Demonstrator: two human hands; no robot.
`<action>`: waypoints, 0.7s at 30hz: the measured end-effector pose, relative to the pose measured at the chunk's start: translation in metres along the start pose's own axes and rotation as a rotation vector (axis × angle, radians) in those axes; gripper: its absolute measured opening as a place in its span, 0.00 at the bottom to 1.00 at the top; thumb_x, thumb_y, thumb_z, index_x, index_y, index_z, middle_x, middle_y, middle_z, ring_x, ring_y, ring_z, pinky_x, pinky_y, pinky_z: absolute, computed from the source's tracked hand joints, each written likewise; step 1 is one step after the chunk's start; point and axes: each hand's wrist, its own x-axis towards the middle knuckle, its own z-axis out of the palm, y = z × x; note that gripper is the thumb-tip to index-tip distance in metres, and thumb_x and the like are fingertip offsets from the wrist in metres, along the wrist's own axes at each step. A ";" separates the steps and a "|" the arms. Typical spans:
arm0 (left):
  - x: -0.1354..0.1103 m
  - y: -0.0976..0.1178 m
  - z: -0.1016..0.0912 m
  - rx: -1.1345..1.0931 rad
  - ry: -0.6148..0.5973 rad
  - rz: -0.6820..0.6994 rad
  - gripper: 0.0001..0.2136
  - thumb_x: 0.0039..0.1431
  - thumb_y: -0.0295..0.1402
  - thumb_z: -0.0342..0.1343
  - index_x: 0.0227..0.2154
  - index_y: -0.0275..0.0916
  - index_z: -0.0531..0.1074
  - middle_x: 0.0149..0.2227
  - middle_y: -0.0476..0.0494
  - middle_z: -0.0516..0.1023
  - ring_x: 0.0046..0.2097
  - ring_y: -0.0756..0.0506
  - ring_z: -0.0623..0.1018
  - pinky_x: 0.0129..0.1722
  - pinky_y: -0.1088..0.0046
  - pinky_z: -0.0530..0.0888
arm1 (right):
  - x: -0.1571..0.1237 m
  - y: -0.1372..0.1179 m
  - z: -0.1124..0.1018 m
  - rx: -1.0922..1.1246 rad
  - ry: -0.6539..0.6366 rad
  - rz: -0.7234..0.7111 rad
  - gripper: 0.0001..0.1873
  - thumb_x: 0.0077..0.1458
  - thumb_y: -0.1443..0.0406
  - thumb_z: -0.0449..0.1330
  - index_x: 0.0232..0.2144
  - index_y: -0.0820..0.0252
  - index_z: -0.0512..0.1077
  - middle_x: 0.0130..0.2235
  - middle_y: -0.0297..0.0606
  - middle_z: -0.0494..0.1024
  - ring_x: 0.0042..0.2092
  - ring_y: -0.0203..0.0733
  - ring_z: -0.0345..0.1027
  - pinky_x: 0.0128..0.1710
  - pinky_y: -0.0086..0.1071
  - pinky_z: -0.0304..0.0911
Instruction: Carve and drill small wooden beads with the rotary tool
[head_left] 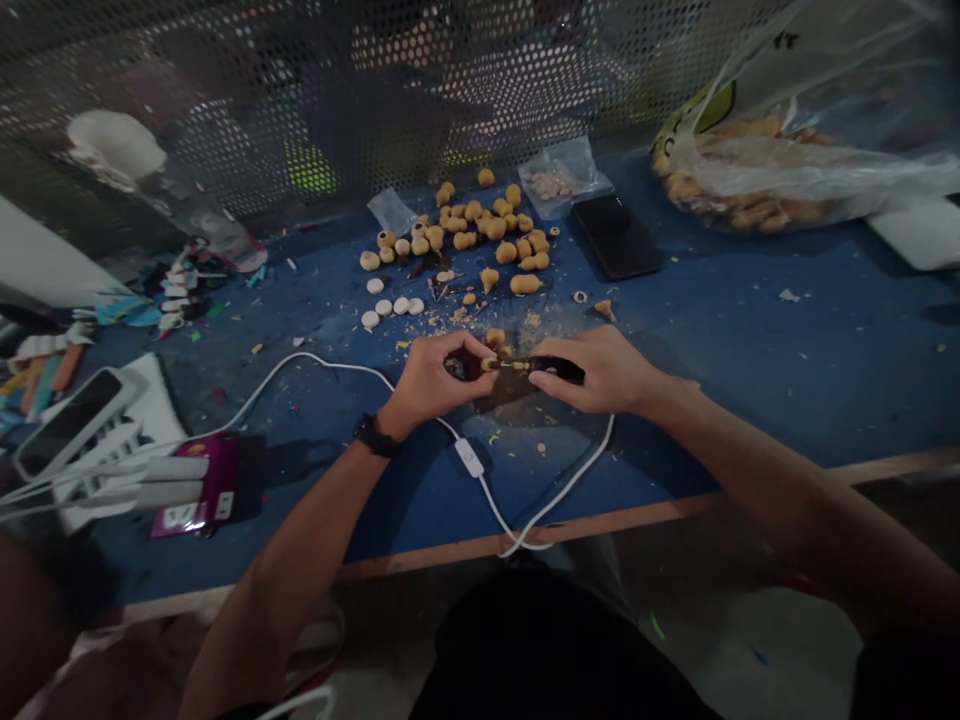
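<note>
My left hand (pixel 433 378) is closed in a pinch around a small tan piece (pixel 489 364) at the middle of the blue table (pixel 750 370). My right hand (pixel 600 370) grips a black-handled tool (pixel 556 368) whose tip points left and meets that piece. Both hands rest on the tabletop, almost touching. Just beyond them lies a heap of small orange-tan pieces (pixel 491 228) and a short row of white round discs (pixel 391 308). Crumbs and shavings are scattered around the hands.
A black phone (pixel 616 236) lies behind the right hand. A big clear plastic bag (pixel 780 170) of tan pieces sits far right. A white cable with a switch (pixel 469 457) runs under my wrists. At left are a phone (pixel 64 425), a power strip and a magenta box (pixel 201 487). Perforated mesh (pixel 375 90) closes the back.
</note>
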 end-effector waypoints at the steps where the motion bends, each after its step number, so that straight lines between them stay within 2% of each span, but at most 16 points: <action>1: 0.000 0.000 0.000 -0.002 -0.001 -0.002 0.05 0.51 0.31 0.66 0.31 0.37 0.79 0.25 0.48 0.82 0.26 0.51 0.78 0.28 0.78 0.74 | 0.000 0.000 0.000 0.002 -0.008 -0.001 0.25 0.69 0.48 0.51 0.41 0.60 0.79 0.23 0.35 0.74 0.23 0.38 0.61 0.27 0.32 0.49; 8: 0.000 -0.001 0.001 0.010 0.007 0.005 0.05 0.51 0.31 0.67 0.31 0.37 0.79 0.26 0.48 0.82 0.26 0.52 0.78 0.27 0.78 0.75 | 0.000 0.000 0.001 0.013 -0.001 0.024 0.25 0.69 0.48 0.51 0.41 0.59 0.79 0.23 0.35 0.74 0.24 0.39 0.64 0.28 0.33 0.49; 21: -0.001 -0.002 0.001 0.011 0.004 0.013 0.05 0.52 0.31 0.67 0.32 0.37 0.79 0.25 0.48 0.82 0.25 0.52 0.78 0.27 0.78 0.74 | 0.000 -0.001 0.002 0.023 0.041 0.013 0.24 0.69 0.48 0.52 0.41 0.59 0.79 0.21 0.34 0.73 0.22 0.38 0.62 0.27 0.32 0.49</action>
